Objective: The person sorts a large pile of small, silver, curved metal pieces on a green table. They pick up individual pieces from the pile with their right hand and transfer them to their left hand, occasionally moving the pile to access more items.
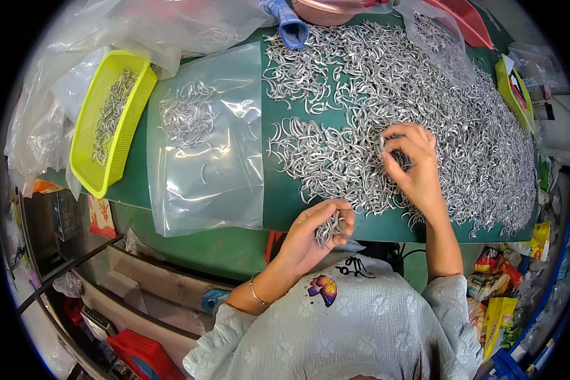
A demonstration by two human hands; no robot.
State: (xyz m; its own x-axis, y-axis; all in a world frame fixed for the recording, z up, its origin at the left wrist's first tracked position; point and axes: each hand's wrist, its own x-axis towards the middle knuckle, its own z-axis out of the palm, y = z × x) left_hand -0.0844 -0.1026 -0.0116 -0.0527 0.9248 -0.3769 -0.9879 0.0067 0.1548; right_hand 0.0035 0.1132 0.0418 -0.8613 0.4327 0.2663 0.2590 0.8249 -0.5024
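Note:
A wide heap of small silver curved metal pieces (487, 152) covers the right half of the green table. Cupped near the table's front edge, my left hand (297, 237) is closed around a handful of the same curved pieces (329, 229). Over the heap, my right hand (418, 161) has its thumb and fingers curled toward each other. Whatever lies at its fingertips blends with the pieces behind. A clear plastic bag (234, 171) lies flat left of the heap, with a small cluster of curved pieces (187, 117) at its upper left.
A yellow-green basket (142, 95) with metal pieces stands at the left, beside crumpled plastic sheeting (57, 95). At the back are a blue cloth sleeve (292, 31) and a pink basin (323, 14). A yellow-green container (516, 104) stands at the right edge. Colourful packets (497, 316) sit below right.

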